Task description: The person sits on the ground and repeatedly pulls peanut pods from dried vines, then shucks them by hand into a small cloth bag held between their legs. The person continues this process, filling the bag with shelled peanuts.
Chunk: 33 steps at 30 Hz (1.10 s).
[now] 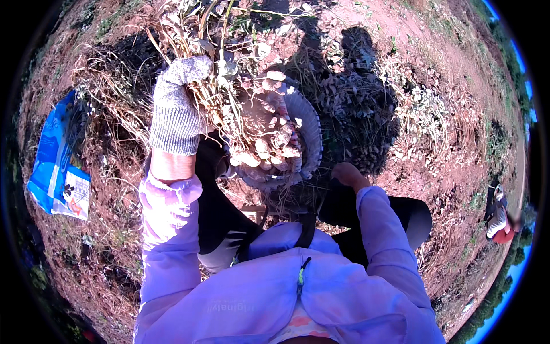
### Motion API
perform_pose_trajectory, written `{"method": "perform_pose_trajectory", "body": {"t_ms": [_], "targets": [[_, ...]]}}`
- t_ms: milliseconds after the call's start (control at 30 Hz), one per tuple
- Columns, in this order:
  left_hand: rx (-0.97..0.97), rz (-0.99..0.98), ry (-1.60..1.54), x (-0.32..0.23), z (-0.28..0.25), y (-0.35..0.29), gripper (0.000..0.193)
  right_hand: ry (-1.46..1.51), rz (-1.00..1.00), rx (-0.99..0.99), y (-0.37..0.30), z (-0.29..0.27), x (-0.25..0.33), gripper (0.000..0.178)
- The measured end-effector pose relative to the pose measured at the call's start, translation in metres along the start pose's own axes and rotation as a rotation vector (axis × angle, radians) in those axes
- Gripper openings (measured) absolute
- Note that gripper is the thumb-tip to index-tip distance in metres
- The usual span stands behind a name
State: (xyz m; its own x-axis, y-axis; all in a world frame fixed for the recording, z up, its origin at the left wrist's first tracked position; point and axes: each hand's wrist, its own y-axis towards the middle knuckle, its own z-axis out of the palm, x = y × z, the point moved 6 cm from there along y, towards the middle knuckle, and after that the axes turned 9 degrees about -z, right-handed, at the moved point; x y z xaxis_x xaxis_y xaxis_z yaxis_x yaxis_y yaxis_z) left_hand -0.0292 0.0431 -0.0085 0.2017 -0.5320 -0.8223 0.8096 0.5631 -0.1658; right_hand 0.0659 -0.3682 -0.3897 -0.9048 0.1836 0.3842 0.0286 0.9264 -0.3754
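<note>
My left hand (180, 106), in a grey knitted glove, is closed round the stems of a bunch of peanut plants (220, 94). Roots and a thick cluster of pale peanuts (263, 150) dangle from the bunch on its right side. Below them is a round whitish basket (312, 135), its left part covered by the plants and peanuts. Bare and partly in shadow, my right hand (347, 174) is to the right of the basket, close to my right knee. Its fingers are curled in, and whatever they may hold is hidden.
Pulled plants lie heaped at the left (112, 86) and in a shaded pile (358, 109) right of the basket. A blue and white bag (57, 163) lies far left. Another person (499, 215) is at the far right on the reddish soil.
</note>
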Motion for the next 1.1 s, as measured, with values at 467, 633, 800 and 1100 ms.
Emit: {"method": "perform_pose_trajectory", "body": {"t_ms": [467,633,800,1100], "targets": [[-0.025,0.006,-0.074,-0.002,-0.006,0.001,0.018,0.036,0.38,-0.004,0.014,-0.086,0.034,0.033],[-0.016,0.026,-0.07,-0.006,-0.012,-0.001,0.019,-0.189,0.407,-0.101,0.013,-0.197,0.003,0.024],[-0.021,0.039,-0.065,-0.01,-0.015,0.0,0.02,-0.225,0.358,-0.225,-0.01,-0.238,-0.008,0.019],[0.07,0.123,-0.084,-0.005,-0.013,0.011,0.019,0.009,0.361,-0.428,-0.043,-0.268,-0.003,0.023]]}}
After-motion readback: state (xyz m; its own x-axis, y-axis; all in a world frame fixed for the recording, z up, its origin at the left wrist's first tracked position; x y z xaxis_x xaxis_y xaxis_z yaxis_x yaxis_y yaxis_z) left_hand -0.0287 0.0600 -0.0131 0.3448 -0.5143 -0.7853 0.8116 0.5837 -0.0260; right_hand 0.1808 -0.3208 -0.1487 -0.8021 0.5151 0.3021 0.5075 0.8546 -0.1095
